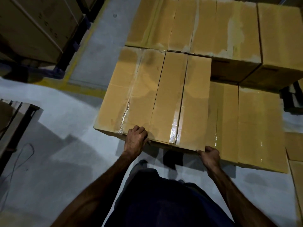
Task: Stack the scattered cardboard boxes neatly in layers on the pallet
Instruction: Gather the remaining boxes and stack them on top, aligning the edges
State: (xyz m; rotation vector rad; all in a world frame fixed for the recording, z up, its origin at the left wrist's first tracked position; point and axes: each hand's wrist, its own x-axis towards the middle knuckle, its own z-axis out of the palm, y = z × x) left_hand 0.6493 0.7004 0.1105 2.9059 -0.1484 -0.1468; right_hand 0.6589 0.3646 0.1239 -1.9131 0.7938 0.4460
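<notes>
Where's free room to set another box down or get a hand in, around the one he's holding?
Free: the lower box tops right of the held box, in front of the taller back row; also bare floor to its left. Crowded: the held box butts against the back row, no hand gap visible. The left hand and right hand grip its near edge.

Open grey floor lies left of and in front of the near cardboard box, giving a hand free passage along its left side and near edge. On its far side and right, the upper-layer boxes and a lower box press close. A dark rack walls the aisle's far left, and a thin cable trails across the floor.
</notes>
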